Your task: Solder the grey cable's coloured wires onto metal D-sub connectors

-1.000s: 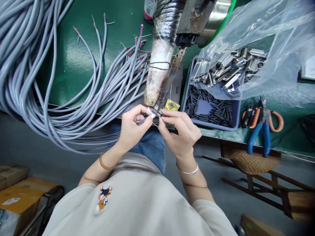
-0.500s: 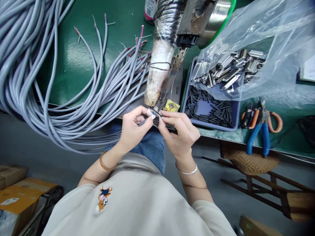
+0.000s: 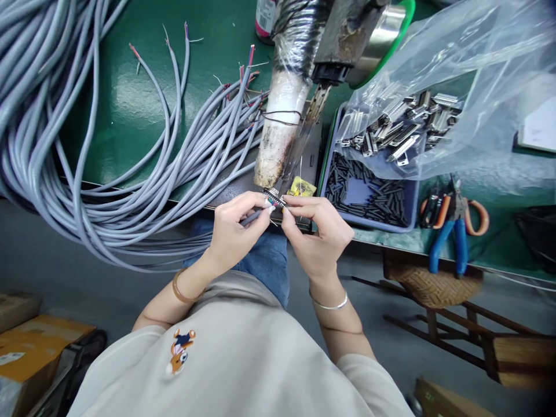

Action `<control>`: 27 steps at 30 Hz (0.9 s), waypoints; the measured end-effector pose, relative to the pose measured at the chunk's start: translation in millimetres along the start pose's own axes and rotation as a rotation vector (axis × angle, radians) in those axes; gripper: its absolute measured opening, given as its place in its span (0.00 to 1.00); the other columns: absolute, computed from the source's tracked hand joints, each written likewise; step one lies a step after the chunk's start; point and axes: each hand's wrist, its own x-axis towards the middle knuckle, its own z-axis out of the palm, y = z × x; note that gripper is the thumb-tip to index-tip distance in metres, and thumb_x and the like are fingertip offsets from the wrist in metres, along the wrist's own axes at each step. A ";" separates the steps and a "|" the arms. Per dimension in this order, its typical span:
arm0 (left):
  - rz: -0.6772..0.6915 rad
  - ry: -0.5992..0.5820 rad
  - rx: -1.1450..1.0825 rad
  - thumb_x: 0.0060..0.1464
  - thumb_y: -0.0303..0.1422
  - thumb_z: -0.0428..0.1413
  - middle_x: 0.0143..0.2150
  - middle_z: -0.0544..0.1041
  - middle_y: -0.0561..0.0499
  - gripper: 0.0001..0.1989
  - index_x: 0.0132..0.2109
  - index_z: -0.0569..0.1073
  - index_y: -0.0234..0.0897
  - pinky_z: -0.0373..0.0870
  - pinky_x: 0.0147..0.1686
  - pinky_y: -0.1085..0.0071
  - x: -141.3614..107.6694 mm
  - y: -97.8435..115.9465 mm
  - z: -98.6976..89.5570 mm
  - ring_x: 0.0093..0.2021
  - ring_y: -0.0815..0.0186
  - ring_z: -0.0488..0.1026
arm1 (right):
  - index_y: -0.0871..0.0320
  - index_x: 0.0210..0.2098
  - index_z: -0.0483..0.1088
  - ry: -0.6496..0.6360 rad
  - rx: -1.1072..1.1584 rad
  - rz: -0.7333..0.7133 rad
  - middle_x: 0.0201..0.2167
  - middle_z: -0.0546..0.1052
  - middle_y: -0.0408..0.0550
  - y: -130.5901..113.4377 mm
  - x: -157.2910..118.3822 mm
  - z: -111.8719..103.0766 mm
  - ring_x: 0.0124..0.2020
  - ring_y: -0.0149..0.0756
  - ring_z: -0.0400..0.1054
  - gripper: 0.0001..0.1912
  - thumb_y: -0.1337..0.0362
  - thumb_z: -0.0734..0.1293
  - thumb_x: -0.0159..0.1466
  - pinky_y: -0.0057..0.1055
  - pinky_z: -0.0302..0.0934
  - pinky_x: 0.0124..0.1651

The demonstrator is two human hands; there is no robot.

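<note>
Pinched in my left hand [image 3: 234, 231] is the end of a grey cable [image 3: 251, 218], where thin coloured wires fan out. My right hand [image 3: 320, 231] has its thumb and fingers closed on the right end of a small metal multi-pin connector [image 3: 274, 196]. The wires meet the connector's row of pins between my two hands, though the fingertips partly hide the joints. Just above the connector hangs the scorched mouth of a plastic-wrapped tube [image 3: 282, 124]. Beside the tube, a soldering iron [image 3: 319, 101] points down, and a strand of solder [image 3: 301, 168] runs near it.
A large bundle of grey cables [image 3: 169, 191] covers the left. On the right, a blue tray [image 3: 414, 202] holds black sleeves [image 3: 343, 191] and a plastic bag [image 3: 486, 116] of metal connectors. Cutters [image 3: 454, 231] lie near the edge. A yellow sponge [image 3: 303, 187] sits behind my right hand.
The view has shifted slightly, so things at the right appear a little further left. My left fingers have moved a little at the wires; both hands keep their hold.
</note>
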 end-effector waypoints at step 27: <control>-0.006 -0.103 0.106 0.60 0.27 0.58 0.38 0.83 0.48 0.05 0.38 0.79 0.36 0.69 0.33 0.73 4.2 9.2 -6.6 0.32 0.70 0.74 | 0.52 0.37 0.70 -0.041 -0.176 -0.171 0.39 0.85 0.45 1.6 -2.9 -5.2 0.37 0.33 0.82 0.10 0.74 0.71 0.65 0.28 0.76 0.39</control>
